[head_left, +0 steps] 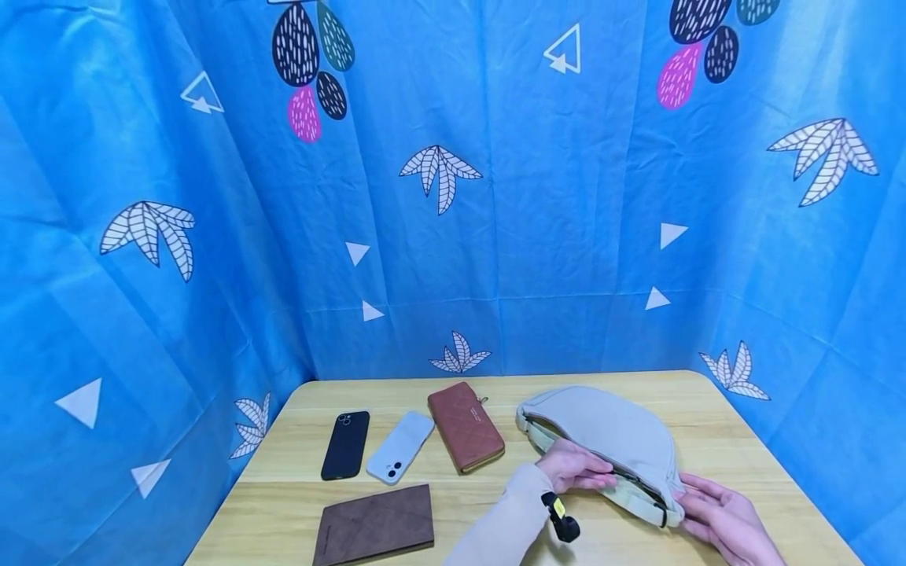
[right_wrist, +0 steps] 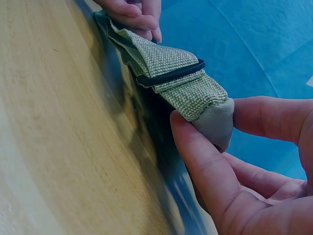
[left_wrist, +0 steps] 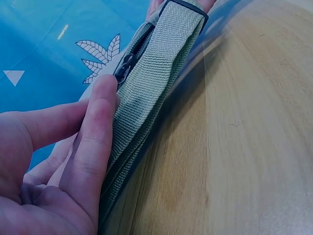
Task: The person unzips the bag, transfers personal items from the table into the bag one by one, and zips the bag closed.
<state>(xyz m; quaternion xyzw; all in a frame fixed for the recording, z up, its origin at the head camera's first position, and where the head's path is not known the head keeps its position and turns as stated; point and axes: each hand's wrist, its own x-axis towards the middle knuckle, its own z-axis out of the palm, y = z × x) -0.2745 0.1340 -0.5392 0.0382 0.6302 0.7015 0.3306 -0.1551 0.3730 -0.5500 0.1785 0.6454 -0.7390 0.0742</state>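
Note:
A pale grey belt bag [head_left: 612, 424] lies on the right of the table, its curved side away from me and its light green webbing strap [left_wrist: 146, 81] along the near side. My left hand [head_left: 572, 465] is at the bag's near edge, thumb and fingers pinching at the black zipper pull [left_wrist: 126, 68]; the fingertips partly hide it. At the bag's right end, my right hand [head_left: 729, 515] pinches the grey fabric corner [right_wrist: 215, 122] between thumb and fingers. A black strap slider [right_wrist: 171, 73] sits close to that corner.
Left of the bag lie a reddish-brown zip wallet [head_left: 467, 428], a light blue phone [head_left: 401, 446] and a black phone [head_left: 345, 444]. A dark brown flat wallet [head_left: 375, 525] is nearer the front. Blue patterned curtain [head_left: 439, 259] encloses the wooden table [head_left: 283, 503] at back and sides.

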